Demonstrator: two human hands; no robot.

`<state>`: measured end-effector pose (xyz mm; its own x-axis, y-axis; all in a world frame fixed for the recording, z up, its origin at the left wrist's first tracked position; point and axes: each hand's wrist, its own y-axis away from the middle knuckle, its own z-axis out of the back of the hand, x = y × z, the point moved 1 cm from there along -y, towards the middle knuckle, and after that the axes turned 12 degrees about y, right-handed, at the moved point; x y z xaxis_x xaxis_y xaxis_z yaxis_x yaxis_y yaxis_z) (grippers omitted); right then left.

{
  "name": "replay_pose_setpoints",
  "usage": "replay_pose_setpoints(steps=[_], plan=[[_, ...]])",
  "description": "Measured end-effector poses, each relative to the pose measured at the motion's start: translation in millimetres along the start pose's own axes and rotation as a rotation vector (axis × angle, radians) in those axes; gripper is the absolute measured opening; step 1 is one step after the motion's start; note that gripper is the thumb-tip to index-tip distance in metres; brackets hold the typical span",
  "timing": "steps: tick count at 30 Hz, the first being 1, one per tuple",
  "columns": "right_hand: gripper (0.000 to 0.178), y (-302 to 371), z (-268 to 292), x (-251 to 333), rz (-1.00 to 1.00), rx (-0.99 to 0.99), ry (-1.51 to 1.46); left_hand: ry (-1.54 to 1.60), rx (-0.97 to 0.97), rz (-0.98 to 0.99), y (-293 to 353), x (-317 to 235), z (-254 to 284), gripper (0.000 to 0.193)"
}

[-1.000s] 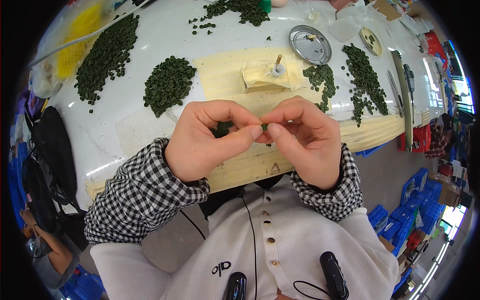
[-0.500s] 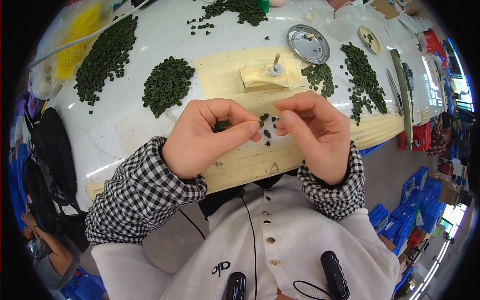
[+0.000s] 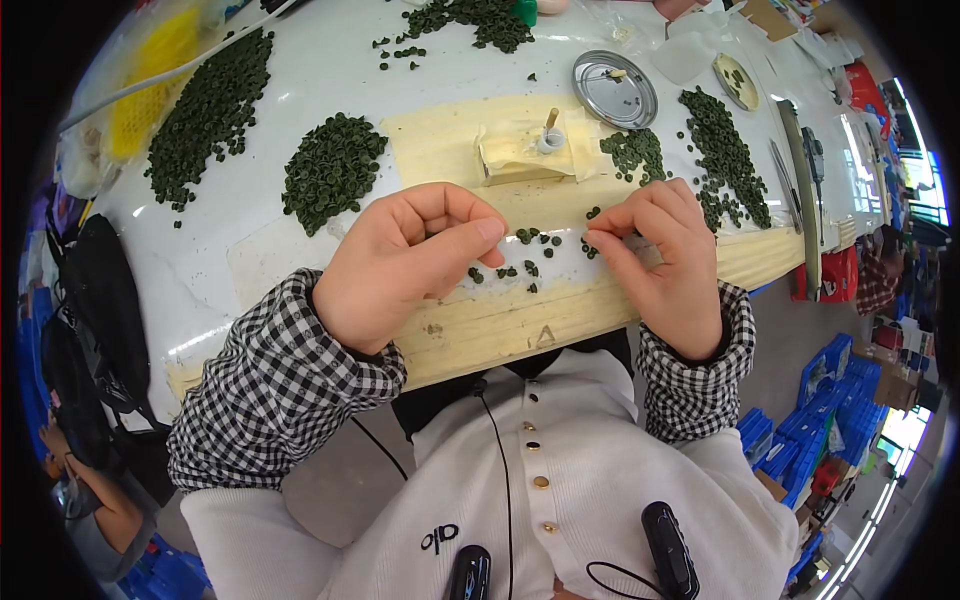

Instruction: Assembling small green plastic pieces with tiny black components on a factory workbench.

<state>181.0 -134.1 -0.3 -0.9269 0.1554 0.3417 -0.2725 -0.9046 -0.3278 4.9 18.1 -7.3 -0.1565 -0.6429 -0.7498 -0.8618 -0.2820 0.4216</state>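
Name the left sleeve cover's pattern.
The left sleeve cover is black and white checked, clearest in the head view.

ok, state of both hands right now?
Left hand: thumb curled toward forefinger; no piece visible in it, grip can't be told.
Right hand: thumb and forefinger near small green pieces; grip can't be told.

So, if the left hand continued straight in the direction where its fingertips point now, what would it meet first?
The left hand would probably meet the nearest small dark green piece, just to its right. The hand's height is unclear, so it might pass above instead.
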Motion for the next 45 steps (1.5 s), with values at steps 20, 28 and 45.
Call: replay_pose_setpoints(steps=[20, 28, 45], plan=[[0.008, -1.8, 11.9, -17.9, -0.071, -0.132, 0.067, 0.265, 0.076, 0.05, -2.9, 8.0, -1.8, 0.03], [0.029, -16.3, -0.1, -28.5, 0.177, -0.028, 0.225, 0.242, 0.082, 0.053, -4.3, 8.5, -2.6, 0.029], [0.022, 13.3, 16.3, -17.2, 0.185, 0.029, 0.09, 0.267, 0.076, 0.06, -3.4, 8.8, -3.5, 0.028]])
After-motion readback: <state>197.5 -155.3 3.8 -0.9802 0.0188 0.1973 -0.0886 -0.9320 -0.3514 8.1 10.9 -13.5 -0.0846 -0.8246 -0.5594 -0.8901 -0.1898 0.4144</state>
